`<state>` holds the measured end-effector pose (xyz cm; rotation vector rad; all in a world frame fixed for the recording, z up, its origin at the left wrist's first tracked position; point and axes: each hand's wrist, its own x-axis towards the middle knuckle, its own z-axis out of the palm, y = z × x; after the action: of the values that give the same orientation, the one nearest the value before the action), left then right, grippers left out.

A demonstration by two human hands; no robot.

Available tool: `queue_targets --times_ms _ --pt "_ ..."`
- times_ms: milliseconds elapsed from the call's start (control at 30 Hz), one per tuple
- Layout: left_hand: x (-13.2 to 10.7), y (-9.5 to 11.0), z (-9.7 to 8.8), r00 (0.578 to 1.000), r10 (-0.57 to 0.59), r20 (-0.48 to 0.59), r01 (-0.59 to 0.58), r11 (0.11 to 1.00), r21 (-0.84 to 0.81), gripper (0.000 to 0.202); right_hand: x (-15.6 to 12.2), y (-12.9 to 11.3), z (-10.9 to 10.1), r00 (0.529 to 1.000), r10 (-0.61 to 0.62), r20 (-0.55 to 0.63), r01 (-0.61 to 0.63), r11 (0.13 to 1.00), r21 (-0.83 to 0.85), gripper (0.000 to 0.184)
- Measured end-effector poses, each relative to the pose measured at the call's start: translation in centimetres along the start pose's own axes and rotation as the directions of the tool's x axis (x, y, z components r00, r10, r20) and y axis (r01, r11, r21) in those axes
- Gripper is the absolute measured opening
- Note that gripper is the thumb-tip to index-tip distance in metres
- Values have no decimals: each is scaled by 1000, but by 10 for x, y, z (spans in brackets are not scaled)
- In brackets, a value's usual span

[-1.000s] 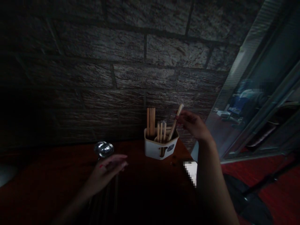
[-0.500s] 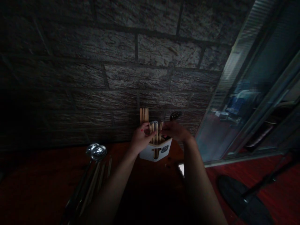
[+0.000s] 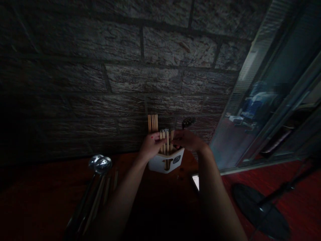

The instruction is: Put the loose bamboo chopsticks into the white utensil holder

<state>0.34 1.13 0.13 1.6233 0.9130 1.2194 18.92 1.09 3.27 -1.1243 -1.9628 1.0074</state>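
Observation:
Several wooden chopsticks [image 3: 168, 140] stand upright in a white holder [image 3: 160, 167] with a dark round label on its front. My left hand [image 3: 149, 147] is closed about chopsticks at the middle, its thumb in front and fingers partly hidden behind them. From the other side my right hand [image 3: 188, 140] pinches chopsticks near their upper ends, its fingertips partly hidden. Taller chopsticks [image 3: 152, 123] rise behind my left hand at the holder's back left. A dark perforated spoon head [image 3: 188, 122] shows above my right hand. Something shiny, too small to name, glints between the chopstick tops.
Metal ladles [image 3: 103, 165] and loose chopsticks [image 3: 106, 190] lie left on the reddish-brown table [image 3: 45, 187]. By my right forearm is a phone with a bright screen [image 3: 195, 182]. Behind stands a stone-block wall [image 3: 142, 78]; right are a glass door [image 3: 227, 147] and a round black stand base [image 3: 260, 211].
Both hands stay at the chopsticks with almost the same grip. The view has shifted slightly, so the ladles appear a little further left and more of the phone shows.

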Motion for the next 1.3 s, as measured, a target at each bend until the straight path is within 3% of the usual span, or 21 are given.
queue_targets --times_ms 300,467,767,1067,1300 --pt "0 1 2 1000 -8 23 7 1000 6 21 0 -3 3 1000 21 8 -21 1000 -3 28" --pt "1 -1 -5 999 37 16 -38 999 33 23 -1 -8 6 999 -24 24 22 996 89 25" --pt "-1 5 -10 996 -72 60 73 997 -10 21 1 -9 8 998 50 49 -44 993 -110 28" --pt "-3 11 -12 991 -123 54 125 991 -36 20 -3 -14 9 996 42 77 -30 989 -145 29" --pt "-4 13 -13 992 -113 50 113 994 -7 20 2 -9 10 999 38 30 -33 991 -133 30"
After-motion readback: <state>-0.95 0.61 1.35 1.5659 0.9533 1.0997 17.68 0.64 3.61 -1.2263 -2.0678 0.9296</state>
